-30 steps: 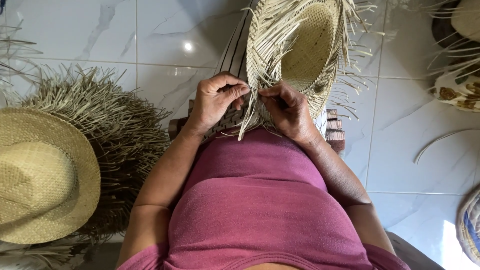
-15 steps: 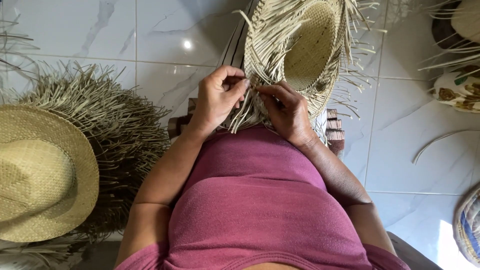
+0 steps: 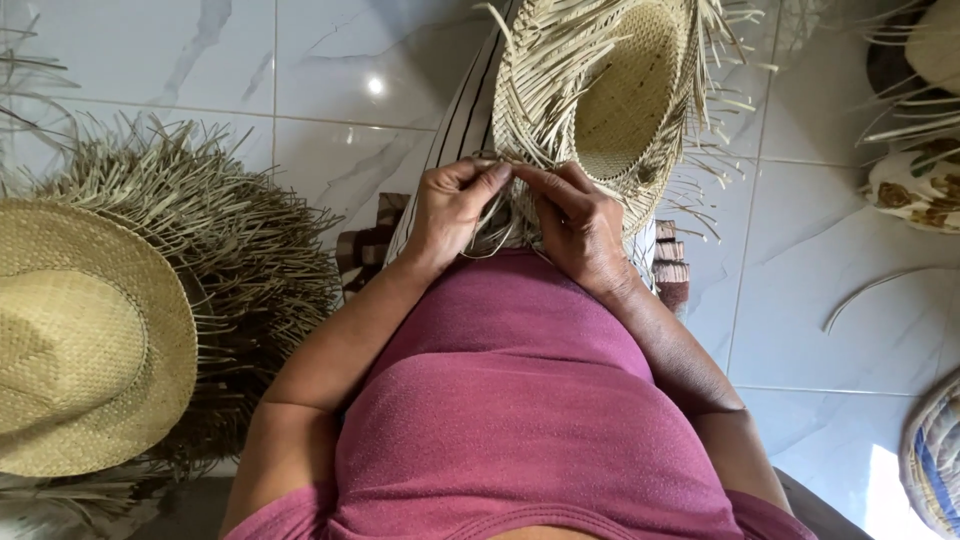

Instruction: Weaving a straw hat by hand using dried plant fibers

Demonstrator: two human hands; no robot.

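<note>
An unfinished straw hat [image 3: 610, 100] with loose fibre ends sticking out all round its brim rests on my lap, crown opening facing me. My left hand [image 3: 450, 210] pinches loose straw strands at the near edge of the brim. Just to its right, my right hand [image 3: 580, 225] grips strands at the same edge, fingertips nearly touching the left hand's. Both hands sit just above my pink top [image 3: 520, 400].
A finished straw hat [image 3: 80, 330] lies at the left on a pile of rough, fringed straw pieces [image 3: 250, 260]. White marble floor tiles [image 3: 300, 60] lie beyond. More straw items [image 3: 920, 120] are at the upper right, a woven basket edge [image 3: 935, 460] at the lower right.
My hands have drawn closer together at the brim edge and the left hand has shifted slightly up; the hat has tilted a little.
</note>
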